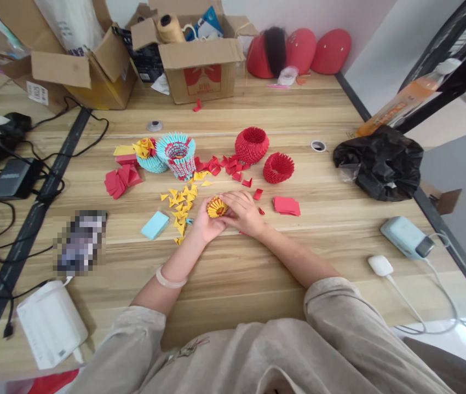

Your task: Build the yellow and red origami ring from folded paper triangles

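Between my two hands is a small round ring of folded paper pieces (217,207), yellow with some red at its centre. My left hand (206,223) curls around its left and lower side. My right hand (244,212) closes on it from the right, fingers over the upper edge. Loose yellow folded paper triangles (180,210) lie just left of my hands. Red folded pieces (233,166) are scattered beyond them. A stack of light blue paper slips (155,225) sits to the left, and red paper slips (287,206) lie to the right.
Behind stand a blue-and-red paper vase (176,156), two red paper bowls (252,145) and open cardboard boxes (200,68). A phone (81,241), white power bank (52,324) and cables are at left. A black plastic bag (380,164) and blue charger (406,237) are at right.
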Motion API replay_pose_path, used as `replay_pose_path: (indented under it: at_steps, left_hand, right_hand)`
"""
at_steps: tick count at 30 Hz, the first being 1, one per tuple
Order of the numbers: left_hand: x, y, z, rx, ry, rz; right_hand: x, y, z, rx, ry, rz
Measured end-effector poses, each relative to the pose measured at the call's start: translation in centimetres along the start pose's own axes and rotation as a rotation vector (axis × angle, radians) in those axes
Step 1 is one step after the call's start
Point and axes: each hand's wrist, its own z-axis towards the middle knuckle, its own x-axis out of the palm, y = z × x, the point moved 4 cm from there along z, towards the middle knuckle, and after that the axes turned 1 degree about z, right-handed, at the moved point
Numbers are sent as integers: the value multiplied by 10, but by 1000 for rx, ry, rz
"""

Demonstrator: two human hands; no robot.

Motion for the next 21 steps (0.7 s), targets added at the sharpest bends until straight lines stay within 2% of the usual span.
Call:
replay_pose_path:
  at_steps: [7,9,11,13,14,17,21]
  left_hand:
    - [0,-7,-2,127,-39,130]
    - [-5,-14,-3,290,-97,239]
    - [-6,-24,-10,539,-138,453]
    - [-2,-31,-18,734,-126,696]
    - [0,-33,-22,785,-114,787]
    - [5,-34,-30,834,-91,873]
    - [4,-31,-33,848,-83,775]
  right_hand:
    - [-1,1,1,27,26,56]
    - [-4,1,2,53,30,128]
    - [-10,0,0,86,-6,229]
    - [-16,-3,-3,137,-80,331]
    - [-18,-6,-5,167,-124,376]
    - [-22,-14,-10,245,-248,472]
    - [-18,-21,-13,271,-301,546]
